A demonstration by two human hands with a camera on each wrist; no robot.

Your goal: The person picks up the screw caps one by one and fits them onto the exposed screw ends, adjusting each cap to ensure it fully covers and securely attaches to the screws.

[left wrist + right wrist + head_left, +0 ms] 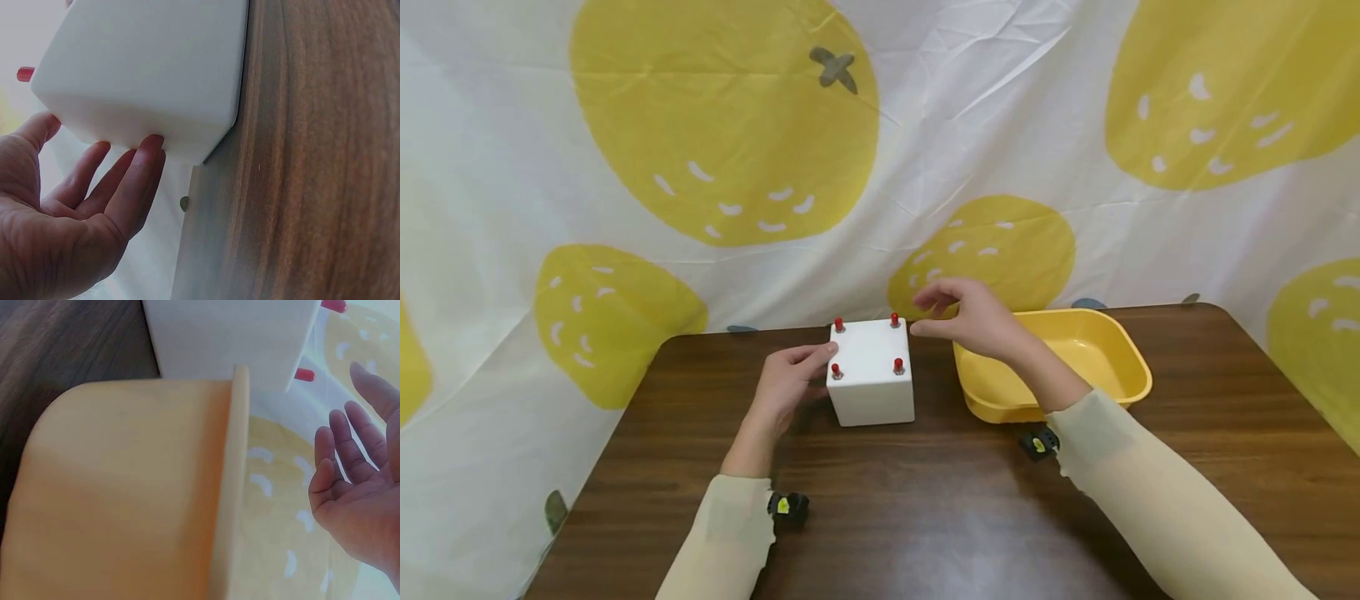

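A white box (pixel 871 404) stands on the table, with small red-capped posts, which look like toggle switches, at the corners of its top; one is the near-right switch (pixel 898 365). My left hand (pixel 786 382) rests its fingertips (pixel 149 150) against the box's left side, the thumb at the top left edge. To the right of the box, my right hand (pixel 973 321) hovers above the near-left part of a yellow basin (pixel 1052 412). Its fingers are loosely bent and hold nothing. In the right wrist view the hand is apart from both box and basin.
The brown wooden table (pixel 880 517) carries the box and basin. Behind them hangs a white cloth (pixel 917 167) printed with yellow fruit, close to the table's back edge. A small black device (pixel 788 508) is worn at the left wrist, another black device (pixel 1039 443) at the right.
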